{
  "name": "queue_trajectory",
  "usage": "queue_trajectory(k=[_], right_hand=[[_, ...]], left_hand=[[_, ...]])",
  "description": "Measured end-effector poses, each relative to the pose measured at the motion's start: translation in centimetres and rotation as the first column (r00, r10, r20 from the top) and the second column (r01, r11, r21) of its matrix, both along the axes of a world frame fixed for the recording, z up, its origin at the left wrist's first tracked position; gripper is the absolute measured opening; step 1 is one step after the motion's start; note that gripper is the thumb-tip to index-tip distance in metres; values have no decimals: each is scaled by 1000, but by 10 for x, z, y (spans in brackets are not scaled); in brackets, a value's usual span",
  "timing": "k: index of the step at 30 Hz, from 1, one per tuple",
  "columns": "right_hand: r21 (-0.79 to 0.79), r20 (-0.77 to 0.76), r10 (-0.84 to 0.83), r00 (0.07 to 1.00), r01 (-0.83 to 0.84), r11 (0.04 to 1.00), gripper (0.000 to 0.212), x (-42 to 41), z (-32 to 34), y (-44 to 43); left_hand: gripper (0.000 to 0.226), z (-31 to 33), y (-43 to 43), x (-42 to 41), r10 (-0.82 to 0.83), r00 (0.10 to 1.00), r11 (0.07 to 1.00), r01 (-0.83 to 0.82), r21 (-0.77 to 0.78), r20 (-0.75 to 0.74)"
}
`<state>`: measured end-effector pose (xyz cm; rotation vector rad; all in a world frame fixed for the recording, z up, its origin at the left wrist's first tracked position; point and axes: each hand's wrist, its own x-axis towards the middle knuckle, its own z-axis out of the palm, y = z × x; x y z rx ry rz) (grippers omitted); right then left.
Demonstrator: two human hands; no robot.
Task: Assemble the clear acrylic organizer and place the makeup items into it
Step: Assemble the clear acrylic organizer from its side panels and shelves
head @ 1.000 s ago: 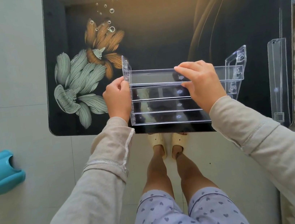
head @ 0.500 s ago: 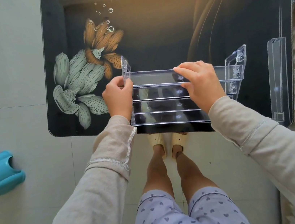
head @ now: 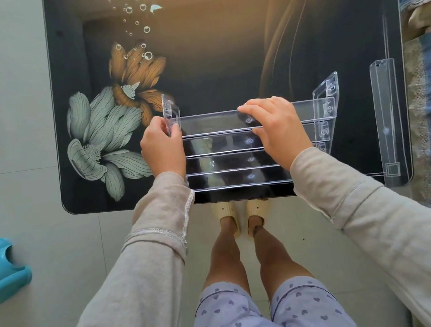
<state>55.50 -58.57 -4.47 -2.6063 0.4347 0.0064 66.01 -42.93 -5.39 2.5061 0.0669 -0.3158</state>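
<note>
Clear plastic shelves already sit in the organizer point(head: 223, 145), which rests at the near edge of the table point(head: 221, 51). Your left hand point(head: 162, 148) pinches its left wall. Your right hand point(head: 276, 130) presses flat on the top shelves, fingers curled over the far one. One loose strip point(head: 388, 122) waits at the right edge, so building looks unfinished. No makeup shows yet. Far side has lots of room.
</note>
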Motion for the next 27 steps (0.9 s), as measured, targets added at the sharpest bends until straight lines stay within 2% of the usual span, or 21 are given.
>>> queue_trajectory(k=[11,21,24,26,27], right_hand=[[97,-35,-35,999,39,995,45,1,2,-1],[117,1,-64,998,64,991,44,-2,0,2],[150,-8,-31,999,32,988,42,-3,7,0],[154,74,-101,992,88,984,38,-11,16,-5],[139,146,-210,967,190,972,33,-18,20,-8]], left_hand=[[15,-3,0,0,-20,1000,1000,20,20,7],[14,-5,4,-2,-28,1000,1000,28,2,-6],[14,-5,4,-3,-35,999,999,35,11,-1],[14,-5,3,-3,-40,999,999,40,21,1],[14,-5,4,-2,-41,999,999,41,23,0]])
